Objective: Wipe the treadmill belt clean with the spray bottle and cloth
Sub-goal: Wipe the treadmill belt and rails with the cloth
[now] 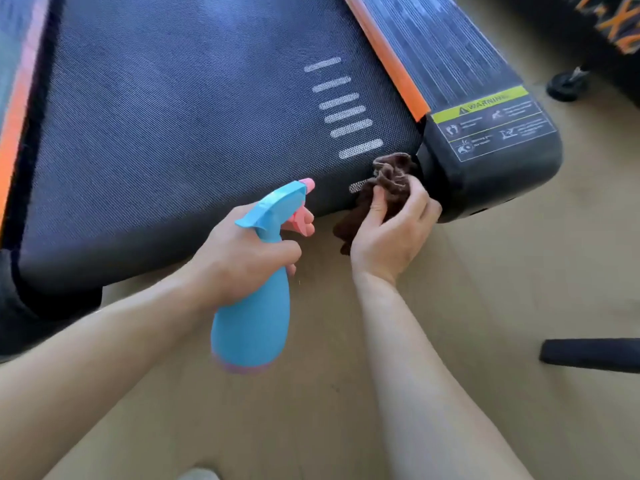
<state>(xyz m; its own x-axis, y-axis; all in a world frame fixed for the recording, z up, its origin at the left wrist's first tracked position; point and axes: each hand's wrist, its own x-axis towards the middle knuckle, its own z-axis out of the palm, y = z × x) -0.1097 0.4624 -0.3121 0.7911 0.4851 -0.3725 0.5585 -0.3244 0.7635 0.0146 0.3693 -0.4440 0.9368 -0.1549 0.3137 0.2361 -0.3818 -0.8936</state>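
At belt (190, 133) corner, right fingers (417, 199) round half-hidden cloth (391, 174), left fingers (277, 251) round spray bottle (256, 323).

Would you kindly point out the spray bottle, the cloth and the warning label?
Spray bottle (251, 327): head view, on its blue body.
Cloth (393, 176): head view, on the bunched brown top.
Warning label (491, 124): head view, on its middle.

The bare left arm (104, 341) and the bare right arm (415, 358) both reach forward, side by side and a little apart. The left hand (242, 252) is curled tight around the thin neck of a blue plastic spray bottle (252, 327), with the back of the hand up. The right hand (391, 233) pinches a crumpled dark brown cloth (391, 174) between its thumb and bent fingers.
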